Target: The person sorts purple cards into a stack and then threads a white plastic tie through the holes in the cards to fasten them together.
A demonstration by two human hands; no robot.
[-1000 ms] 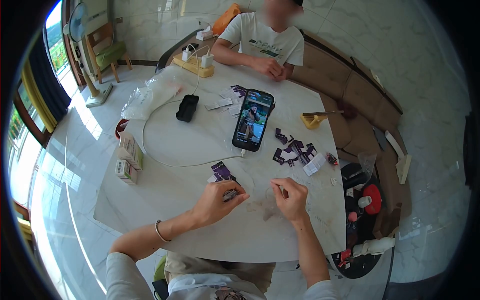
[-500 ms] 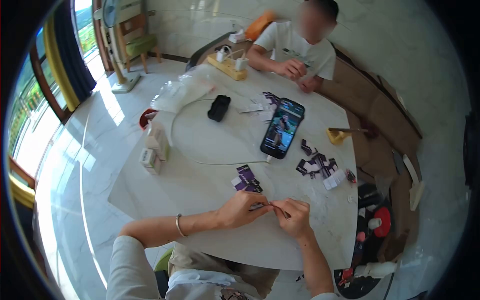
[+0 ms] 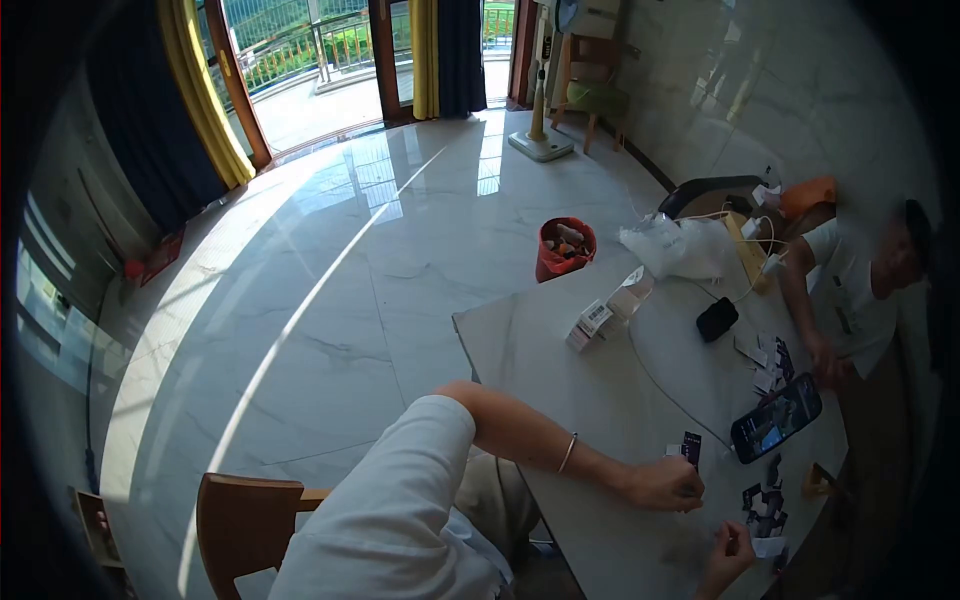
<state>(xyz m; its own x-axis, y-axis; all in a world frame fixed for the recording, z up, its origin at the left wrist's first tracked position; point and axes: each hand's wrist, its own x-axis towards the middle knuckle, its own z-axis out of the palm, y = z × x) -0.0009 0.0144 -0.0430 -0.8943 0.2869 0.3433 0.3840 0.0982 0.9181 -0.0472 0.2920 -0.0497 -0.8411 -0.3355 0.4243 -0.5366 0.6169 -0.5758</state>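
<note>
My left hand (image 3: pixel 660 484), with a bracelet on the wrist, is closed over the white table (image 3: pixel 545 375). Whatever its fingers grip is hidden. Just beyond it lie small purple cards (image 3: pixel 692 446). My right hand (image 3: pixel 730 558) is lower and to the right, its fingers curled together; I cannot make out anything in them. The two hands are apart. A heap of dark purple and white card pieces (image 3: pixel 763 508) lies beyond the right hand. Farther back, a phone (image 3: pixel 778 418) with a lit screen stands tilted, a cable running to it.
Small white boxes (image 3: pixel 594 322), a black case (image 3: pixel 717 319), a plastic bag (image 3: pixel 682 248) and a power strip (image 3: pixel 748 255) occupy the far table. Another person (image 3: pixel 850 300) sits across. A red bin (image 3: pixel 566 250) stands past the table edge; a wooden chair (image 3: pixel 245 515) is at lower left.
The view has swung left, bringing in the floor and balcony doors. My hands were together on a small thin piece; now they have separated.
</note>
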